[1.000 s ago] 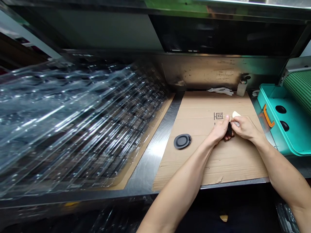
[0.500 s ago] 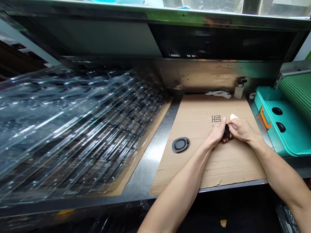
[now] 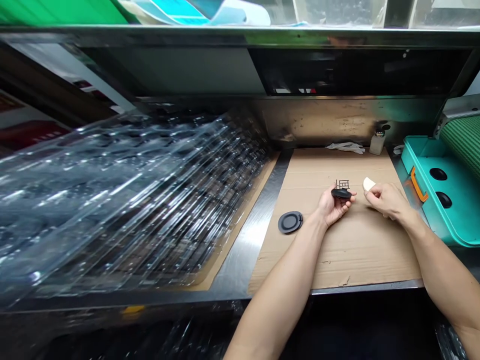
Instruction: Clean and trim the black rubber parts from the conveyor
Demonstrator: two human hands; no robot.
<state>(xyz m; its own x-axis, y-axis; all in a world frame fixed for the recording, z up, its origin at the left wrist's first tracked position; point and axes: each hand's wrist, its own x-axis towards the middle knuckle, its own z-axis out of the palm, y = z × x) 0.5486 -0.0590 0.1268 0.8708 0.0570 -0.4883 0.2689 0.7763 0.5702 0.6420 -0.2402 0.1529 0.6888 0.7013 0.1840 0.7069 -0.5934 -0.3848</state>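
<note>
My left hand [image 3: 333, 206] grips a small round black part [image 3: 341, 193], held tilted over the cardboard sheet [image 3: 360, 255]. To its right, my right hand [image 3: 388, 200] pinches a white, rounded piece [image 3: 368, 184] that looks like a cloth or pad; its exact kind is not clear. The two hands are apart. A second black oval part [image 3: 290, 222], with a ringed face and a small notch at its right edge, lies flat on the cardboard to the left of my left forearm.
Stacked clear plastic trays [image 3: 157, 200] fill the left side. A teal bin [image 3: 465, 220] with an orange handle [image 3: 419, 185] stands at right, black round parts inside. Behind the cardboard are a small bottle [image 3: 377, 142] and white gloves [image 3: 347, 147]. A metal shelf edge [image 3: 210, 37] runs above.
My hands have drawn apart; before, they were together at the black part. The left now holds it tilted flatter, and the right has moved off with the white piece. The view has shifted slightly.
</note>
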